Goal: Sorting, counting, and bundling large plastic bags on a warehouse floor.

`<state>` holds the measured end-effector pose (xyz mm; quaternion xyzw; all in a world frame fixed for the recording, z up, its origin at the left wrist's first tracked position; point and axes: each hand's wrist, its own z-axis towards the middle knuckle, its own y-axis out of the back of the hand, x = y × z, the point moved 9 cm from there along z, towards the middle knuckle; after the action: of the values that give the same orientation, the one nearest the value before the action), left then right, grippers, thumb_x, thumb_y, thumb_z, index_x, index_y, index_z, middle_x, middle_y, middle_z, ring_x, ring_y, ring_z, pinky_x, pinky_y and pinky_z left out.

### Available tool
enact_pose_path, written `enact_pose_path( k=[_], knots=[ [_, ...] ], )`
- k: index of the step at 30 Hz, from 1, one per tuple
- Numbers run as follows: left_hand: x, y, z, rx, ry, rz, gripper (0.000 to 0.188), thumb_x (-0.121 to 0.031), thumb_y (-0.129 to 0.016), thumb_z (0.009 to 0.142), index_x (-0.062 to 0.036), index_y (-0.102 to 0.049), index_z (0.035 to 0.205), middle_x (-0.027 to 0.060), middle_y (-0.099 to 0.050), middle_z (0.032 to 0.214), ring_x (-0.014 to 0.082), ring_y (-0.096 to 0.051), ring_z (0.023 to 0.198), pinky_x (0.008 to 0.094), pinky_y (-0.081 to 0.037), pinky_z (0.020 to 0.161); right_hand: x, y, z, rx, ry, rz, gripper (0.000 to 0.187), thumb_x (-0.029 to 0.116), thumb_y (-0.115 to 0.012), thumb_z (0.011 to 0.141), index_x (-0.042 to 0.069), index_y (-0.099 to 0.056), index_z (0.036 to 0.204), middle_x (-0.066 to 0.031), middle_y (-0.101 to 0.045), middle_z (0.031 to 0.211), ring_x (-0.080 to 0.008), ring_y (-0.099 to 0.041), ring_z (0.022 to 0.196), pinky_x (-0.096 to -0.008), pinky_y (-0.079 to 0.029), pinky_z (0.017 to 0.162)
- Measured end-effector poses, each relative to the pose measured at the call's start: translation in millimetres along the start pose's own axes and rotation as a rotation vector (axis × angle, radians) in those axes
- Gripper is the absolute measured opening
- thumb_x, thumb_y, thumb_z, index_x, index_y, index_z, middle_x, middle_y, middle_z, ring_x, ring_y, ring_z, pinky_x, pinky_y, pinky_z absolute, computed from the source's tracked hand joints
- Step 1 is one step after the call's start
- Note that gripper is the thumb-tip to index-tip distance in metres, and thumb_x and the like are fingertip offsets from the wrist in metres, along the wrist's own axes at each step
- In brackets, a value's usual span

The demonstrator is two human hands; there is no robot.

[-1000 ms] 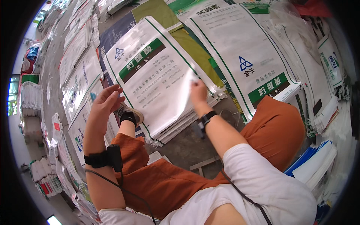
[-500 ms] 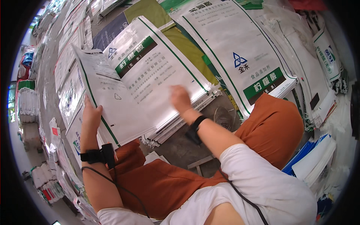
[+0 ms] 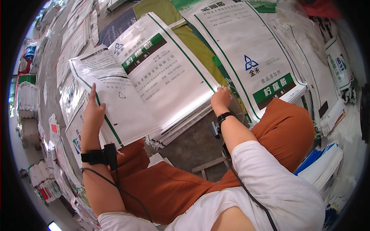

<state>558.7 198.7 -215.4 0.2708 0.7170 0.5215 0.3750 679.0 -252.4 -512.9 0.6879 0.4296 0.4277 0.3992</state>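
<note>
A stack of large white woven sacks point(image 3: 165, 77) with green bands lies in front of me on the floor. One white sack point(image 3: 111, 96) is flipped over to the left, its printed back facing up. My left hand point(image 3: 93, 111) presses flat on that flipped sack, fingers stretched out. My right hand point(image 3: 220, 98) rests at the stack's right corner, fingertips pinching the edge of the top sack. Each wrist wears a black band with a cable.
A second pile of white sacks point(image 3: 254, 57) with a blue emblem lies to the right, and an olive-green sack point(image 3: 200, 50) sits between the piles. More sack stacks point(image 3: 69, 54) line the left side. My orange-trousered knees point(image 3: 285, 127) frame a grey floor patch point(image 3: 196, 142).
The top sack was lifted and turned over to the left, where my left hand now flattens it. My right hand has moved back to the stack's right corner.
</note>
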Motion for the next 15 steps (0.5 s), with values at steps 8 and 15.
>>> enact_pose_path(
  k=[8, 15],
  knots=[
    [18, -19, 6, 0.137, 0.066, -0.143, 0.029, -0.014, -0.061, 0.091, 0.0000, -0.071, 0.114, 0.0168, -0.072, 0.099, 0.0226, -0.068, 0.089, 0.0300, -0.050, 0.083, 46, 6, -13, -0.205, 0.151, 0.456, 0.015, 0.023, -0.065, 0.085, 0.010, -0.069, 0.091, -0.0129, -0.068, 0.092, -0.0350, -0.066, 0.090, -0.0475, -0.052, 0.080],
    [-21, -18, -16, 0.334, 0.286, 0.007, 0.038, -0.028, -0.069, 0.089, 0.0076, -0.070, 0.101, 0.0143, -0.071, 0.081, 0.0190, -0.066, 0.072, 0.0324, -0.051, 0.068, 248, 114, -247, 0.251, 1.079, 1.200, 0.008, 0.006, -0.066, 0.076, 0.005, -0.059, 0.080, -0.0152, -0.061, 0.082, -0.0385, -0.060, 0.081, -0.0465, -0.048, 0.073]
  ],
)
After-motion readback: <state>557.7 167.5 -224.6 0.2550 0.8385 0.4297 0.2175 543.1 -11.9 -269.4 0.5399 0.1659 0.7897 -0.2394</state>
